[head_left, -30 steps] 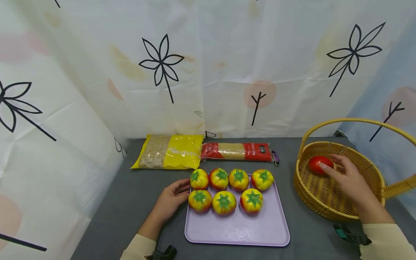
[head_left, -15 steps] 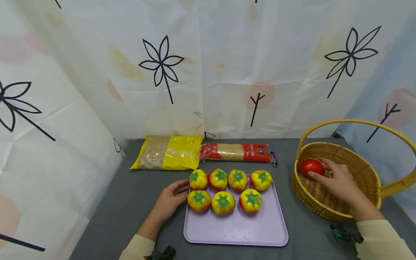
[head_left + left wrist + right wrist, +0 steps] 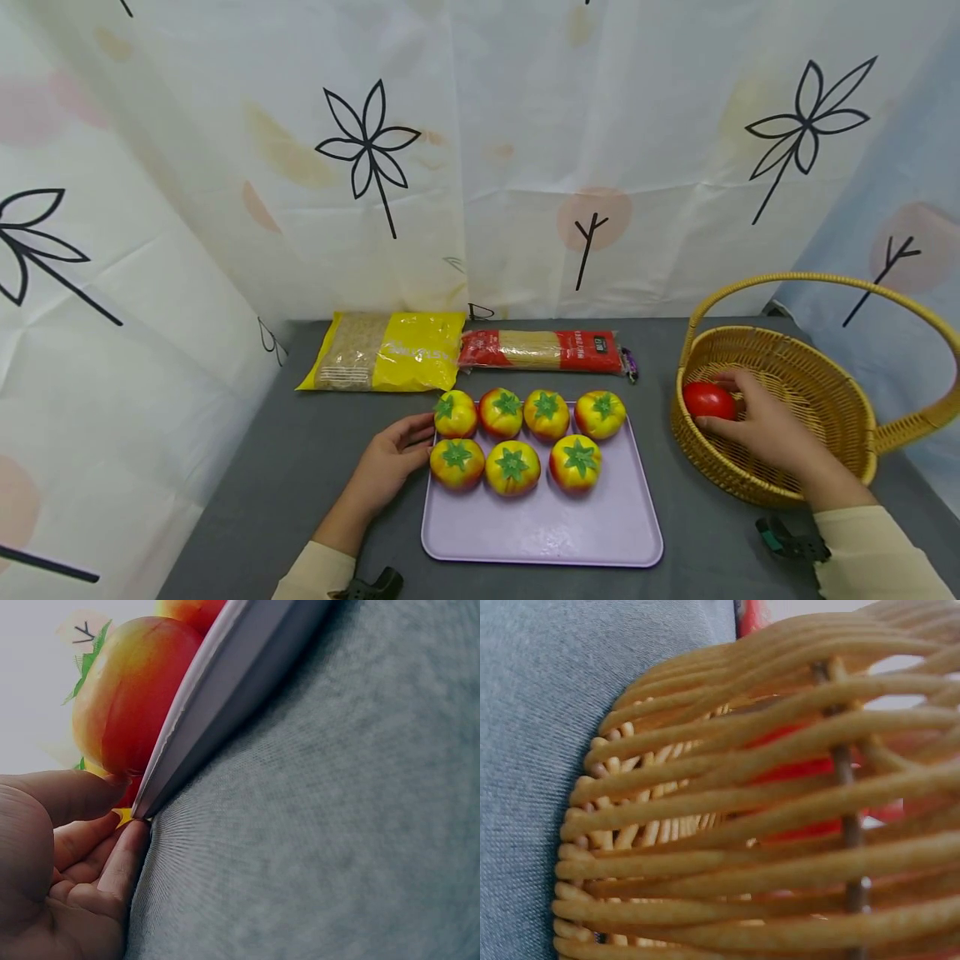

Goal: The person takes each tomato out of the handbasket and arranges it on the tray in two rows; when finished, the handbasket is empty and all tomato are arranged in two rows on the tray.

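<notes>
On the lilac tray (image 3: 540, 533), several toy persimmons (image 3: 512, 468), yellow and red with green leafy tops, stand in two rows. My left hand (image 3: 393, 458) is at the tray's left side; in the left wrist view its thumb (image 3: 82, 793) lies over the rim and fingertips sit beneath the corner, beside a persimmon (image 3: 139, 694). Inside the wicker basket (image 3: 772, 475) at the right, my right hand (image 3: 765, 429) holds a smooth red tomato (image 3: 705, 400) near the left wall, thumb in front and fingers behind. In the right wrist view, the weave (image 3: 705, 825) largely hides hand and tomato.
Behind the tray lie a yellow bag of pale dry food (image 3: 382, 352) and a red packet of noodles (image 3: 536, 350). The basket's tall handle (image 3: 817, 277) arches over it. A patterned curtain (image 3: 510, 150) hangs along the table's back edge.
My right hand and the tomato have moved left and lower, close to the basket's left wall. The left hand stays at the tray's side; the view has shifted slightly.
</notes>
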A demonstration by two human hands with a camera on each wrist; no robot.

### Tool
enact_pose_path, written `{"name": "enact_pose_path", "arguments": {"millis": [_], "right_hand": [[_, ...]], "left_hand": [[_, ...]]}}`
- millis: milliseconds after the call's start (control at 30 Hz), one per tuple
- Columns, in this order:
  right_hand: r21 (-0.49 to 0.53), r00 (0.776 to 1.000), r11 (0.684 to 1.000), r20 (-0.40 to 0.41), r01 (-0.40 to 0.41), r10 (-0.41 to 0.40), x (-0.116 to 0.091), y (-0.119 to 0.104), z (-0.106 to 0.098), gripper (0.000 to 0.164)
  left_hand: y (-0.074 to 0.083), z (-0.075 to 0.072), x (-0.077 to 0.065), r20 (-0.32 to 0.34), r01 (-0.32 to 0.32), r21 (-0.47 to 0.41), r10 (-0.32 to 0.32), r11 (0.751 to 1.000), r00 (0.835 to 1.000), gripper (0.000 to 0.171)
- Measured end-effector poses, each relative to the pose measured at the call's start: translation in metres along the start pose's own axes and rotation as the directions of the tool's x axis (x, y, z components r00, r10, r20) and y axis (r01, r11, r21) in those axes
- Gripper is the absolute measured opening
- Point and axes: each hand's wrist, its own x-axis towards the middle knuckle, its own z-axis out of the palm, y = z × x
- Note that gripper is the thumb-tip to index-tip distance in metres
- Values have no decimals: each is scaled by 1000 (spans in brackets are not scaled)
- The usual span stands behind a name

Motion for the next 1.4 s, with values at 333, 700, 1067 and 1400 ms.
{"name": "enact_pose_path", "arguments": {"millis": [333,700,1067,1400], "right_hand": [[-22,999,998,-2,52,-52,-1,-1,2,73],[29,994,998,-99,-49,51,-4,-5,-6,76],[125,974,985,-181,-115,137,-13,-12,-14,85],[258,975,965,-194,-56,108,-22,-20,-15,85]], "left_hand": [[4,1,-2,-17,7,30,-7,1000,1000,50],[4,1,-2,-23,3,31,-2,1000,1000,50],[3,2,-2,-21,5,15,-5,1000,1000,50],[3,1,-1,-18,14,5,-14,1000,1000,50]]}}
